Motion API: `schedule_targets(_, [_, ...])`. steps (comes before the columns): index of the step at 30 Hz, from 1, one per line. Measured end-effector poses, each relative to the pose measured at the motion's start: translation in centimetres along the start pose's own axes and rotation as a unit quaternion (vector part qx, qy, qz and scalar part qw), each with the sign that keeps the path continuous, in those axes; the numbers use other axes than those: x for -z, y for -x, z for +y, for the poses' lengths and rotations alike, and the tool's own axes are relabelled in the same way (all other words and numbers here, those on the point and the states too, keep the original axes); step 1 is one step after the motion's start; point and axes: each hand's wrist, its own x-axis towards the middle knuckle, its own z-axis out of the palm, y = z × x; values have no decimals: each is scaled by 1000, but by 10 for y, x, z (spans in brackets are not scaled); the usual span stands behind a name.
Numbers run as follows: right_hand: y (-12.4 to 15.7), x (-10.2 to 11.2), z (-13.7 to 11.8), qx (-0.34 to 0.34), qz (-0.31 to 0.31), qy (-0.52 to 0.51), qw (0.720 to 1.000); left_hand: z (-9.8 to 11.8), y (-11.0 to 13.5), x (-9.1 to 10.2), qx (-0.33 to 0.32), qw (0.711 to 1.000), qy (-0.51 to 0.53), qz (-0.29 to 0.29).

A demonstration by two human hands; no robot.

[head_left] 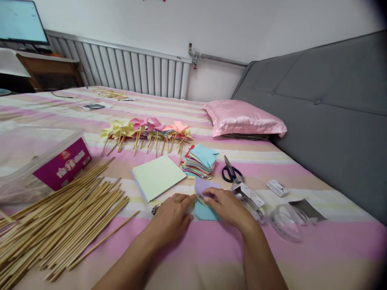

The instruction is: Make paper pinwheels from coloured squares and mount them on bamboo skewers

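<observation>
My left hand [173, 216] lies low over the striped bedspread, its fingers stretched out and the index fingertip touching the edge of a small purple paper sheet [207, 186]. The fingers of my right hand [228, 207] close on the near edge of that sheet, which is curled up. Under the fingertips is a light blue paper square [204, 212]. Just beyond the hands sits a stack of cut coloured paper squares [199, 163]. To its left lies a pale green pad of paper [159, 177]. Scissors [231, 171] with dark handles rest to the right of the stack.
Many wooden sticks [78, 217] spread across the left, beside a clear plastic tub [65, 163]. Finished paper pinwheels [148, 128] lie farther back. Clear round containers [288, 222] and small white boxes [277, 188] lie at right. A pink pillow [244, 117] rests near the grey headboard [320, 84].
</observation>
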Motion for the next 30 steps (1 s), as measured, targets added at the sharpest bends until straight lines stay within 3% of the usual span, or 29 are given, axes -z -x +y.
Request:
schedule_targets(13, [-9,-4,-3,-53,40,111,992,5,-1,3,25,1000,-8,-16])
schedule_targets(22, [-11,-1,-10,-91,148,131,976,6,1,2,6,999,-33,-10])
schedule_targets(27, [2,12,-19,-79,262,50,961,4,2,-2,7,1000,-27,-4])
schedule_targets(30, [5,14,-22,-49,283,-129,949,3,3,-1,14,1000,-12,-3])
